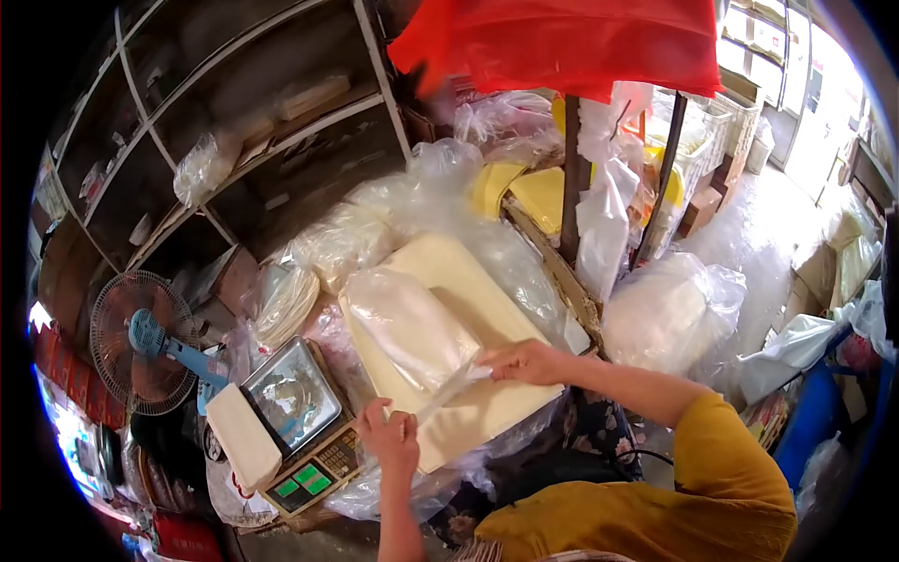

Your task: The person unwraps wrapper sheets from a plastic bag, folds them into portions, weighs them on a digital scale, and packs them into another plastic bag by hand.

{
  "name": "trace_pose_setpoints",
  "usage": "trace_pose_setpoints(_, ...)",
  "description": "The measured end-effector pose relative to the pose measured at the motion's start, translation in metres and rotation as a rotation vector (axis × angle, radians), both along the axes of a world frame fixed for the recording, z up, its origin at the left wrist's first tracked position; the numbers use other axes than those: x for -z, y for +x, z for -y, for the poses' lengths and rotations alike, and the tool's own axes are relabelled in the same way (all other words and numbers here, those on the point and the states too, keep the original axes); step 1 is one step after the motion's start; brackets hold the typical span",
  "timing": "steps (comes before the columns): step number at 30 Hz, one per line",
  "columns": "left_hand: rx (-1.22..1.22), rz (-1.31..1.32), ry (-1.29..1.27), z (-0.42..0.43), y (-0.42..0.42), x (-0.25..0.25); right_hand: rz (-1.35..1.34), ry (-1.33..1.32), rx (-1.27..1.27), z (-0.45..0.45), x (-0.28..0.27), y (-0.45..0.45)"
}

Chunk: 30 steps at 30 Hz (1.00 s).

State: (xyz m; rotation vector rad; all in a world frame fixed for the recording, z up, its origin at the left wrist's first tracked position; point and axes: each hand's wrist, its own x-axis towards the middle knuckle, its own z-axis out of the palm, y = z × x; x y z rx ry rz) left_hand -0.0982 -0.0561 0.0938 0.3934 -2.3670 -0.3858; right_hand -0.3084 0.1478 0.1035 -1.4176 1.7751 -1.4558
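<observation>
A clear plastic bag [409,323] with pale cream contents lies on a stack of large cream sheets [510,332]. Its near end is drawn into a flat strip between my two hands. My right hand [524,362] pinches the right corner of that end. At the left corner my left hand [390,436] has its fingers bent round the plastic edge, though the fingertips are partly hidden. Just left of my left hand is a digital scale [295,393] with a metal pan and green displays. A cream packet [242,436] leans on the scale's left side.
A blue fan [145,332] stands at the left, below dark shelves [267,155]. Bagged goods [337,239] are heaped behind the sheets. Red plastic [562,42] hangs overhead near dark posts [573,178]. A full clear bag [665,309] sits at the right, with a blue container [819,412] beyond.
</observation>
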Motion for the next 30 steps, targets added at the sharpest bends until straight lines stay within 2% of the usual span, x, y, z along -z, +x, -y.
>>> trace_pose_setpoints(1,0.031,0.004,0.091,-0.006,-0.001,0.001,-0.052,0.073,0.011,0.005,-0.001,0.011)
trace_pose_setpoints(2,0.102,0.107,0.415,-0.012,-0.002,0.003,-0.106,0.147,0.021,0.014,-0.001,0.025)
trace_pose_setpoints(3,0.159,0.185,0.743,-0.030,-0.008,-0.021,-0.161,0.221,0.029,0.021,0.000,0.033)
trace_pose_setpoints(4,0.216,0.259,1.072,-0.049,-0.013,-0.045,-0.305,0.102,-0.004,0.028,0.005,0.035)
trace_pose_setpoints(5,0.370,0.206,0.791,-0.056,-0.017,-0.034,-0.446,-0.022,-0.040,0.036,0.015,0.033)
trace_pose_setpoints(6,0.501,0.118,0.802,-0.065,-0.022,-0.044,-0.579,-0.150,-0.078,0.043,0.021,0.032)
trace_pose_setpoints(9,0.230,-0.144,0.134,-0.051,-0.047,-0.041,-0.500,0.126,-0.096,0.053,0.026,0.024)
trace_pose_setpoints(10,0.261,-0.101,0.123,-0.040,-0.048,-0.024,-0.506,-0.039,-0.082,0.049,0.020,0.022)
trace_pose_setpoints(12,0.336,-0.024,0.103,-0.019,-0.056,0.005,-0.203,0.130,-0.004,0.047,0.000,0.031)
trace_pose_setpoints(13,0.300,0.002,0.200,-0.018,-0.056,0.010,-0.054,0.218,0.041,0.047,-0.005,0.032)
trace_pose_setpoints(14,0.267,0.030,0.298,-0.019,-0.058,0.015,-0.030,0.116,0.110,0.048,0.006,0.031)
trace_pose_setpoints(17,0.221,0.109,0.587,-0.019,-0.060,0.017,-0.275,0.130,0.129,0.041,0.017,0.032)
trace_pose_setpoints(18,0.215,0.136,0.683,-0.018,-0.061,0.016,-0.503,0.030,0.140,0.042,0.016,0.030)
trace_pose_setpoints(20,0.270,0.216,0.536,-0.016,-0.062,0.006,-0.951,-0.178,0.162,0.045,0.009,0.028)
trace_pose_setpoints(21,0.297,0.256,0.462,-0.016,-0.061,0.001,-0.950,-0.127,0.135,0.043,0.007,0.026)
trace_pose_setpoints(23,0.294,0.267,0.572,-0.018,-0.058,-0.002,-0.947,-0.028,0.081,0.037,0.000,0.023)
trace_pose_setpoints(24,0.293,0.270,0.626,-0.018,-0.059,-0.001,-0.646,0.248,-0.026,0.037,-0.012,0.022)
trace_pose_setpoints(26,0.440,0.176,0.528,-0.015,-0.060,0.006,-0.006,0.760,-0.226,0.038,-0.035,0.020)
trace_pose_setpoints(27,0.514,0.129,0.478,-0.013,-0.061,0.009,0.029,0.683,-0.183,0.038,-0.028,0.021)
trace_pose_setpoints(29,0.421,0.185,0.391,-0.019,-0.058,0.000,0.088,0.526,-0.094,0.038,-0.011,0.022)
trace_pose_setpoints(30,0.380,0.221,0.329,-0.019,-0.058,-0.001,0.120,0.543,-0.129,0.039,-0.015,0.018)
